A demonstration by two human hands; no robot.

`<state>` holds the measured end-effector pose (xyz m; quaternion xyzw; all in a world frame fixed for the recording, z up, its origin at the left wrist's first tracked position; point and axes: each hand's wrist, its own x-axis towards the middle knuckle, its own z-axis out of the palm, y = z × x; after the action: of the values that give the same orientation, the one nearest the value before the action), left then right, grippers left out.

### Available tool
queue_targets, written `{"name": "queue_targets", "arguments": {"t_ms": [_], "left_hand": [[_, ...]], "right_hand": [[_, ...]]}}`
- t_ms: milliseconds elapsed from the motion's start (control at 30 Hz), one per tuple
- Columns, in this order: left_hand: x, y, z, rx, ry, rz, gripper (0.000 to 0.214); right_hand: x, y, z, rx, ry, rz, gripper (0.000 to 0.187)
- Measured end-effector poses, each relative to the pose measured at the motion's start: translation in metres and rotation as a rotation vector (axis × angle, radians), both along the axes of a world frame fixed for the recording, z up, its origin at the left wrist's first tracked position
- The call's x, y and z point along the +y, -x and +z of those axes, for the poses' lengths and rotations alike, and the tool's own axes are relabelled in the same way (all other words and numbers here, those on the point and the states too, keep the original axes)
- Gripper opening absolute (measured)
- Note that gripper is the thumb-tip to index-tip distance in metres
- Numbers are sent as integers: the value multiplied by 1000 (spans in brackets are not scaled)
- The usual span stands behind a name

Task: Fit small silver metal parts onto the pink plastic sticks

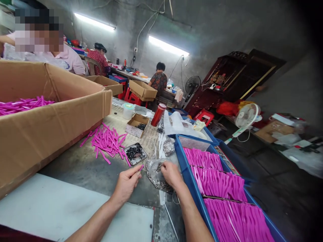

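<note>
My left hand (127,183) pinches a small pink plastic piece (141,167) between thumb and fingers, just below a small black tray of dark metal parts (135,153). My right hand (171,173) rests with curled fingers on a clear plastic bag of small silvery metal parts (156,176); what the fingers grip is hidden. A loose heap of pink plastic strips (108,141) lies on the table beyond my left hand. A blue crate (188,171) at my right holds rows of stacked pink strips (217,183).
A large cardboard box (50,121) with more pink strips stands at the left. Behind are a small carton of dark parts (137,125), a white tub (128,110), a red bottle (158,114). Other people sit at the back tables. A white fan (246,116) is at the right.
</note>
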<state>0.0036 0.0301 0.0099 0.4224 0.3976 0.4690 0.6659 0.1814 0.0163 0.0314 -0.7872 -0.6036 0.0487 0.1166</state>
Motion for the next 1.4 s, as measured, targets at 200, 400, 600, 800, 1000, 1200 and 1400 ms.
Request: {"name": "queue_targets", "arguments": {"t_ms": [200,400,600,800,1000,1200,1400], "left_hand": [[1,3,-1,-2,1,17,35],[2,3,-1,-10,-5,13,35],[1,3,-1,-8,3,9,35],[2,3,-2,-6,3,14,36],[3,4,-3,-4,-15,18,36],[3,6,-2,-4,-8,37,34],[3,7,-4,-20,-36,30,34]], "right_hand": [[14,2,-4,-87,128,79,23],[20,4,-12,-172,205,30,24],[23,6,-14,-219,236,17,24],[22,7,-15,-227,225,21,22],[18,4,-7,-188,161,22,23],[-8,21,14,78,-82,84,23],[-39,64,-5,233,36,308,15]]}}
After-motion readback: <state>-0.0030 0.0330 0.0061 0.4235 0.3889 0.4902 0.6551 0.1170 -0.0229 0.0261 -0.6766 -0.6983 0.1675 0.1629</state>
